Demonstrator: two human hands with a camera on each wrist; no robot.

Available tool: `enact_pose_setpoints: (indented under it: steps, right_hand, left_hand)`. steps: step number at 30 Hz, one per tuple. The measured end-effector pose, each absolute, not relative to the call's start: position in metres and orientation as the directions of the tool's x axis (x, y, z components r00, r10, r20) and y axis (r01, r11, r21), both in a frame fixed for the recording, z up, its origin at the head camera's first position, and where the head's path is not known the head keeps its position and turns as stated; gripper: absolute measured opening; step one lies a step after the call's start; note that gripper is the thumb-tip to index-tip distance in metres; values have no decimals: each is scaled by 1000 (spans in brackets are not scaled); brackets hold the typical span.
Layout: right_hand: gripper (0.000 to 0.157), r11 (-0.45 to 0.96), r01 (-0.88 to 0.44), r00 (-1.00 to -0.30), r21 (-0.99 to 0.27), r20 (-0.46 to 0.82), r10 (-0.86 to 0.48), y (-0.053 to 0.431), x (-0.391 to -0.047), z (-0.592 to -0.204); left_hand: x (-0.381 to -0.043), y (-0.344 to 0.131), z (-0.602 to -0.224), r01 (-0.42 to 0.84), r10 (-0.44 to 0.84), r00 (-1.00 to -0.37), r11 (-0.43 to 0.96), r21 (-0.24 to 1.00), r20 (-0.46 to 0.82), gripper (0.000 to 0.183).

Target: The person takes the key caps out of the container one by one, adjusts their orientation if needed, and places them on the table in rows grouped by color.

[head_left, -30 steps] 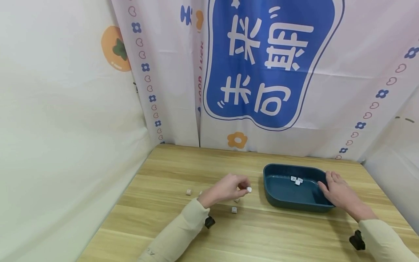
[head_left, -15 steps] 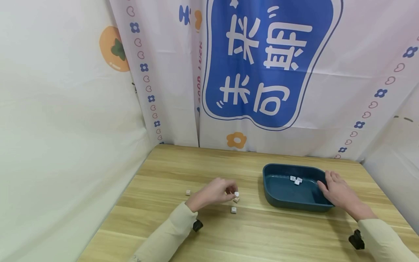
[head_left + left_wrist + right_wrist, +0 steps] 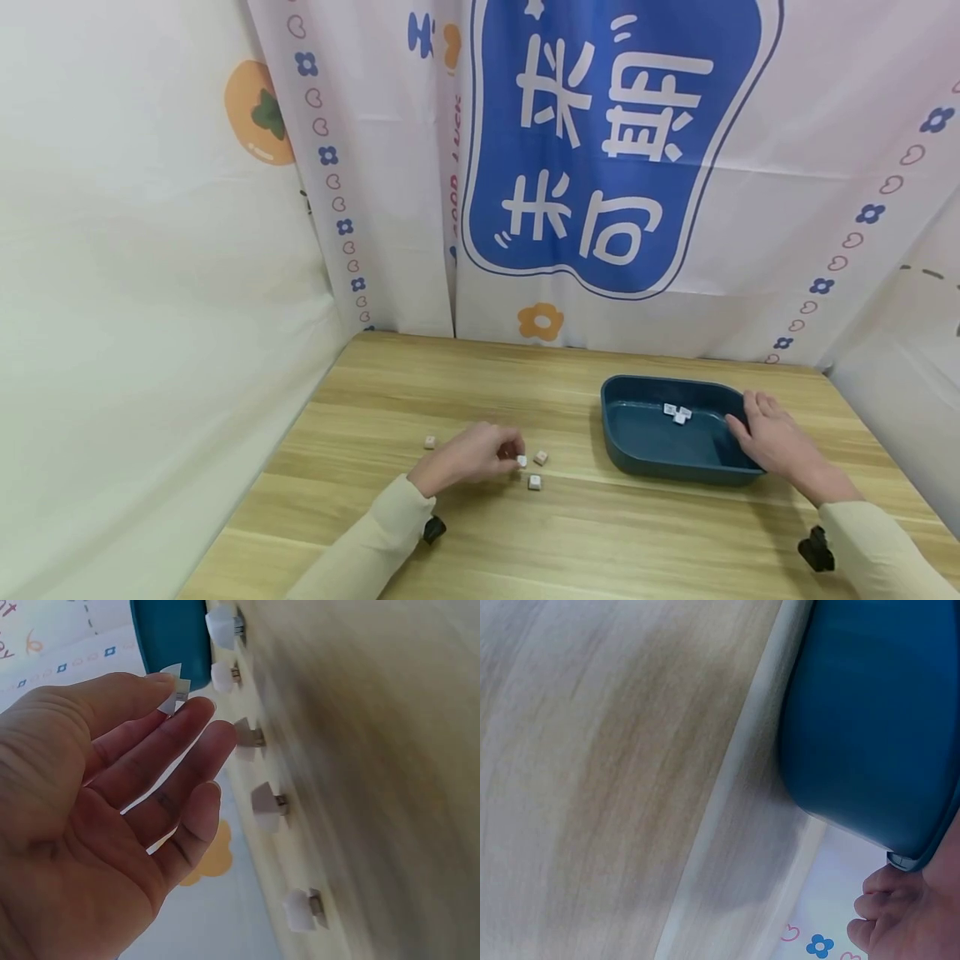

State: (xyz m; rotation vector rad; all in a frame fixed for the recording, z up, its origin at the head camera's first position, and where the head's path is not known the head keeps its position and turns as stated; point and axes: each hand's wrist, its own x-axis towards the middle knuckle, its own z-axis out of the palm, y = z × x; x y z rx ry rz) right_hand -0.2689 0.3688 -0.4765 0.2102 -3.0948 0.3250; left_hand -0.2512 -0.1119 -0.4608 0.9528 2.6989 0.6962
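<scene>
In the head view my left hand (image 3: pixel 480 452) is low over the table, beside several small keycaps. Its thumb and a fingertip pinch a white keycap (image 3: pixel 175 690), seen closely in the left wrist view. Just right of those fingers lie a cream keycap (image 3: pixel 541 457) and a white keycap (image 3: pixel 534 482). Another keycap (image 3: pixel 430 442) sits left of the hand. My right hand (image 3: pixel 776 437) grips the right end of a dark teal tray (image 3: pixel 675 472), its thumb at the inner side of the rim. Three white keycaps (image 3: pixel 679 414) are together on the tray's floor.
A pale wooden table (image 3: pixel 600 542) carries everything. Behind it hangs a printed curtain (image 3: pixel 420 275), and a plain white cloth (image 3: pixel 150 333) closes off the left side. Black wrist mounts (image 3: pixel 816 550) sit below the sleeves.
My left hand has moved left and toward me, away from the tray, with the white keycap still between its fingers. The cream keycap has come into full view. My right hand stays at the tray.
</scene>
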Motion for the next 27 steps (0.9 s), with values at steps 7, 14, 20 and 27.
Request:
enact_pose_setpoints:
  steps: [7, 14, 20, 27]
  right_hand:
    - [78, 970, -139, -990, -198, 48, -132, 369, -269, -477]
    - [78, 970, -137, -991, -201, 39, -131, 368, -269, -476]
    - [79, 970, -134, -991, -202, 38, -129, 368, -270, -475]
    - [82, 971, -128, -992, -200, 29, -124, 369, -270, -476]
  left_hand:
    - [-250, -117, -467, 579, 656, -755, 668, 467, -3, 6]
    - [-250, -122, -472, 588, 662, -749, 677, 443, -19, 5]
    - [-249, -126, -475, 574, 654, -755, 694, 434, -47, 6]
    - [-248, -127, -477, 554, 645, -761, 697, 456, -62, 4]
